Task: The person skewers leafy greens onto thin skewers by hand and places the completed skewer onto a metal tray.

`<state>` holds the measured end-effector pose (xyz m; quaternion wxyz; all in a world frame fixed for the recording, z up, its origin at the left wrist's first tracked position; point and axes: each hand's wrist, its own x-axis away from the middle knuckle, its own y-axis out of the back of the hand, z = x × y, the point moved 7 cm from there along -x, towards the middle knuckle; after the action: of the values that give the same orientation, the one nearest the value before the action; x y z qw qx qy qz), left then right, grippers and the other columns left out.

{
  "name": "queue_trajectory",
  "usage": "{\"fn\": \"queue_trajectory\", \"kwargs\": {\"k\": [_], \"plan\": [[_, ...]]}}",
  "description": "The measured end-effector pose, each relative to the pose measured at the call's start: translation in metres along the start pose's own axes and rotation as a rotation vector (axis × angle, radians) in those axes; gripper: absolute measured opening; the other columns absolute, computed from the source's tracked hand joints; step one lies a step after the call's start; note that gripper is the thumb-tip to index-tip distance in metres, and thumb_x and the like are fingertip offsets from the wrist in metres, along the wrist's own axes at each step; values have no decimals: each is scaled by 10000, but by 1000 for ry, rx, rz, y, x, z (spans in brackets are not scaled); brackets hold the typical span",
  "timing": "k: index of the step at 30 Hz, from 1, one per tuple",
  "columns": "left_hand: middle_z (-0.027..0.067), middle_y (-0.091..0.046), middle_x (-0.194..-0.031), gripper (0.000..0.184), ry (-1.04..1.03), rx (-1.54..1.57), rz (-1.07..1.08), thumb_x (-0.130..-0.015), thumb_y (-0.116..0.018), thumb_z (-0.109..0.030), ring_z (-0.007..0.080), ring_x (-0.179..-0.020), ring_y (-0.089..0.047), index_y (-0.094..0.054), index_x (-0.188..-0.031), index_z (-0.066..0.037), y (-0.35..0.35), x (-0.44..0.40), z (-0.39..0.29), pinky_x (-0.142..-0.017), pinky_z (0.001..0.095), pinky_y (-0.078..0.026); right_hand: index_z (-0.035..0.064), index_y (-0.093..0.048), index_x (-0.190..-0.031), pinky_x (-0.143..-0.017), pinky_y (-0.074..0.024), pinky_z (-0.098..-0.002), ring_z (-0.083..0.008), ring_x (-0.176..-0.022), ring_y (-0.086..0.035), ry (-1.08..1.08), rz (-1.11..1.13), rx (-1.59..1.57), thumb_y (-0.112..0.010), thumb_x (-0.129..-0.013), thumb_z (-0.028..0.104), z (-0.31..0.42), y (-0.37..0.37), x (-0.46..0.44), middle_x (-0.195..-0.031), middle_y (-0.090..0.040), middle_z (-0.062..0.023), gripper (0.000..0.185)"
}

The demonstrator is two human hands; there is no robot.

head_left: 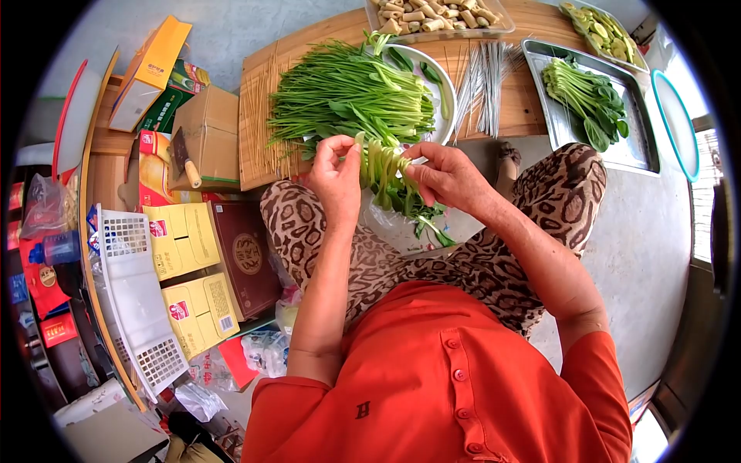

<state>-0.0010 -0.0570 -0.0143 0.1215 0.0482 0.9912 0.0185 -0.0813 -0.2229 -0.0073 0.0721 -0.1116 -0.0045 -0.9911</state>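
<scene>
Leafy green vegetables [384, 170] hang in a folded row between my two hands, above my lap. My left hand [338, 176] pinches the left end of the row, thumb against fingers. At the right end, my right hand [448, 177] has its thumb and fingers closed on the greens. Any stick running through them is hidden. Just beyond my hands, a large heap of long green stems [351, 89] lies on the wooden table, partly over a white plate [446, 116]. Loose leaves and clear plastic sit below the greens.
Thin metal skewers [490, 85] and bamboo sticks [258, 116] lie on the table [529, 116]. A metal tray [648, 147] holds more greens at right. A tub of tan rolls [440, 17] stands at the back. Boxes, a cleaver [185, 160] and a white basket [127, 270] are at left.
</scene>
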Motion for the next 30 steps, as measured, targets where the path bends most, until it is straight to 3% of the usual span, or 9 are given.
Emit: {"fn": "queue_trajectory", "kwargs": {"k": [5,7,12,17,19,21,25,27,30], "plan": [[11,-617,-854,89,-71,-121,27,-873,-613,17,73,-776,-586,-599,-955,-14,-6,4,-10,-701,209,-478,44,-555,-1110,-404,-285,-212,-32,-427,-386,8,-1,-13,-520,-979,200,0,0,0,-517,-499,32,207],[20,-636,-881,90,-75,-152,51,-867,-617,20,86,-770,-605,-611,-948,-19,-9,6,-11,-705,218,-488,16,-574,-1060,-486,-365,-232,-55,-483,-453,-21,-27,-34,-553,-950,166,4,4,1,-530,-515,13,187],[74,-642,-1034,183,64,47,256,-895,-553,0,119,-950,-611,-548,-1077,-10,-18,8,-7,-826,247,-471,4,-572,-1055,-473,-364,-212,-43,-485,-462,-8,-37,-129,-562,-949,148,13,13,6,-558,-512,35,179],[132,-597,-1165,226,-10,6,149,-949,-496,-52,201,-1071,-579,-488,-1169,-3,8,-7,-3,-950,305,-436,82,-582,-1153,-368,-235,-171,-31,-397,-354,50,-314,-212,-520,-973,221,35,64,19,-538,-488,43,236],[99,-624,-1099,196,3,24,120,-948,-525,-68,157,-1017,-590,-532,-1130,5,18,-13,5,-903,269,-446,67,-592,-1102,-379,-273,-181,-45,-409,-388,116,-427,-256,-532,-960,203,39,91,23,-557,-518,25,206],[43,-658,-994,153,38,-248,180,-922,-564,-76,133,-904,-618,-604,-1057,-16,19,-18,20,-796,262,-484,40,-586,-1097,-382,-273,-176,-41,-416,-390,225,-424,-343,-528,-961,189,42,107,24,-562,-523,13,211],[98,-627,-944,97,-219,-578,357,-888,-612,-71,198,-806,-622,-646,-967,-27,-15,-16,24,-642,308,-484,36,-587,-1087,-386,-259,-177,-43,-412,-371,246,-469,-372,-531,-959,186,38,117,24,-579,-531,7,206],[69,-609,-896,134,-231,-665,392,-835,-630,-20,213,-814,-614,-647,-965,-47,-28,-16,30,-709,322,-481,40,-581,-1084,-389,-259,-181,-51,-415,-372,228,-458,-380,-537,-957,188,37,114,24,-584,-534,1,201],[77,-514,-870,270,-614,-952,527,-717,-676,13,273,-858,-535,-651,-970,-77,-57,-12,30,-734,392,-434,52,-567,-1074,-404,-279,-181,-60,-433,-396,188,-466,-377,-553,-952,200,34,111,22,-584,-538,-6,192]]}}
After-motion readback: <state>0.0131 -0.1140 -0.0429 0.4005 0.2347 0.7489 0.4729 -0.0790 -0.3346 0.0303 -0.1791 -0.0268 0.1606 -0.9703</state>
